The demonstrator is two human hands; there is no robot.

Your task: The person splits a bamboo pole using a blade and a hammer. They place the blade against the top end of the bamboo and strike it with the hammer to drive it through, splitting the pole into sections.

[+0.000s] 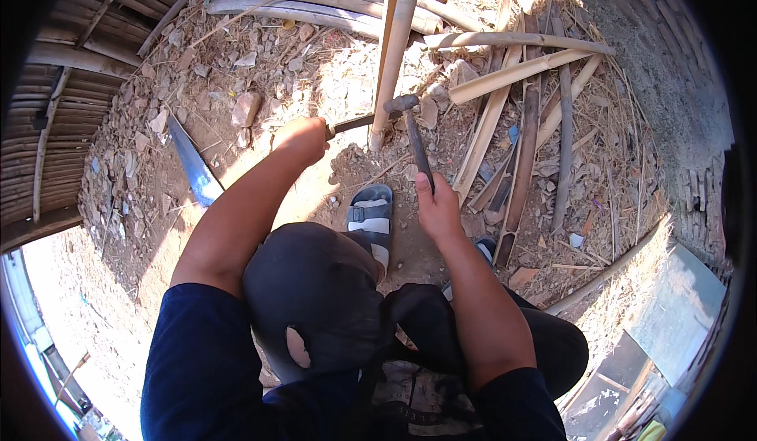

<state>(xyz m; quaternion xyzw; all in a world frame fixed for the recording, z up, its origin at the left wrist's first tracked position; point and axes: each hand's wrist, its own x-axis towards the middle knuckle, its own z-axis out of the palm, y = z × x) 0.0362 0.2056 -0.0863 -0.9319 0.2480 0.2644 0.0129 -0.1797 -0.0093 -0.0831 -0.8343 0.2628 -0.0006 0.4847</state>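
My left hand [302,140] is closed round the handle of a large knife [355,124]. Its blade reaches right to the lower part of a bamboo pole [394,50], which stands slightly tilted and looks split lengthwise. Whether the blade sits inside the split or against the side, I cannot tell. In my right hand [439,208] is a hammer [418,145], gripped by its dark handle with the thumb along it. The hammer's metal head is beside the pole, close to the blade's far end; contact between them is not clear.
A handsaw [191,161] lies on the rubble at left. Split bamboo lengths [516,70] are heaped at right, with more bamboo poles [300,3] behind. My sandalled foot [371,218] is below the standing pole. A slatted bamboo wall [59,125] borders the left.
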